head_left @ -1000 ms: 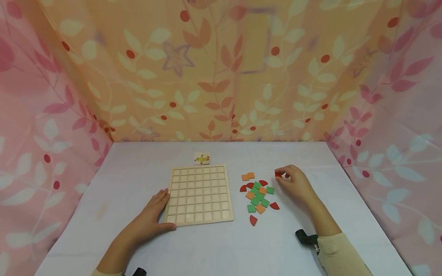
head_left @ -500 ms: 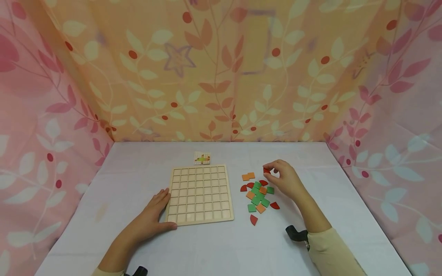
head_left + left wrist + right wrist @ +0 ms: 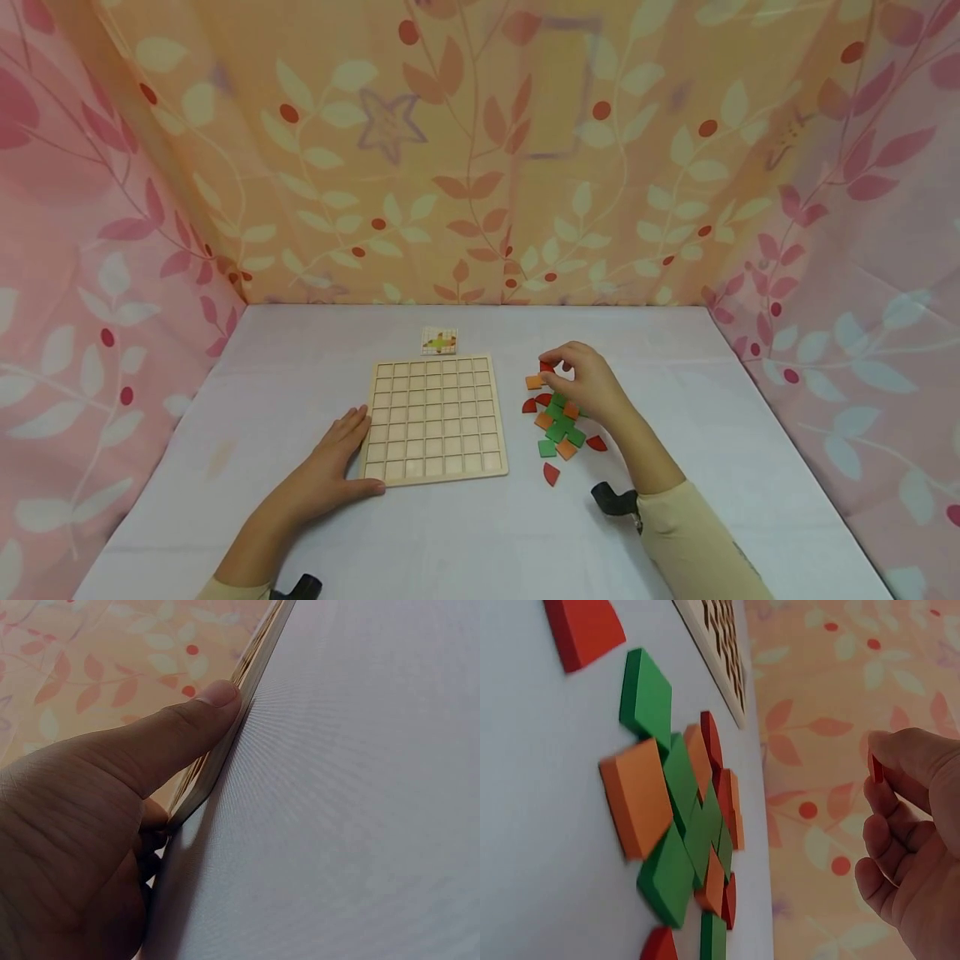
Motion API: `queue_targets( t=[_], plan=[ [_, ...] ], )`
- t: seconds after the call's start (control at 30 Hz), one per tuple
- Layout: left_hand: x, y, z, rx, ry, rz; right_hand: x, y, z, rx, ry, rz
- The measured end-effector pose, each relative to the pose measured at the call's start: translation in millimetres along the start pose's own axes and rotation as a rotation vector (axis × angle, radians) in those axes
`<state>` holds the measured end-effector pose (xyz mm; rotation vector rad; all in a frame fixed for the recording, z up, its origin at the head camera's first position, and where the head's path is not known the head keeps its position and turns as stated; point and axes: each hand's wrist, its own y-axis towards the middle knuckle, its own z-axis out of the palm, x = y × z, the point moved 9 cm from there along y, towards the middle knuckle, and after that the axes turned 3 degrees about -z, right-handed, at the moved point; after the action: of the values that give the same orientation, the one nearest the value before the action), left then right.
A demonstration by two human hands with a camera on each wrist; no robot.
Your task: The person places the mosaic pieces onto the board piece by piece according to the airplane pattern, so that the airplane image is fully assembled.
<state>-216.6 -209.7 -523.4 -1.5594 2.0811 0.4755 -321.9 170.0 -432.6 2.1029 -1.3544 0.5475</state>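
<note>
Thumb and forefinger of the right hand (image 3: pixel 588 385) are clamped together on a red piece (image 3: pixel 546 366), lifted above the far end of the pile of pieces (image 3: pixel 558 427). From those fingertips the board (image 3: pixel 433 429) lies left and slightly toward the person. Nearer to it is the left hand (image 3: pixel 330 462), touching its left edge, thumb apart from the fingers at the near corner. Mostly covered, the red piece's long axis is hard to tell.
</note>
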Motion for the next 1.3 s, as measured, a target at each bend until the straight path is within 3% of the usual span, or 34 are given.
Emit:
queue_targets(
  t=[0.3, 0.8, 1.3],
  plan=[
    [-4.3, -1.6, -2.9, -0.023, 0.003, 0.032, 17, 10.2, 25, 0.027, 0.025, 0.000],
    [-0.8, 0.0, 0.3, 0.012, 0.002, -0.008, 39, 28.4, 71, 0.074, 0.012, -0.023],
    [-1.5, -0.7, -2.0, -0.003, 0.009, 0.003, 29, 35.8, 107, 0.111, 0.005, 0.078]
  ],
)
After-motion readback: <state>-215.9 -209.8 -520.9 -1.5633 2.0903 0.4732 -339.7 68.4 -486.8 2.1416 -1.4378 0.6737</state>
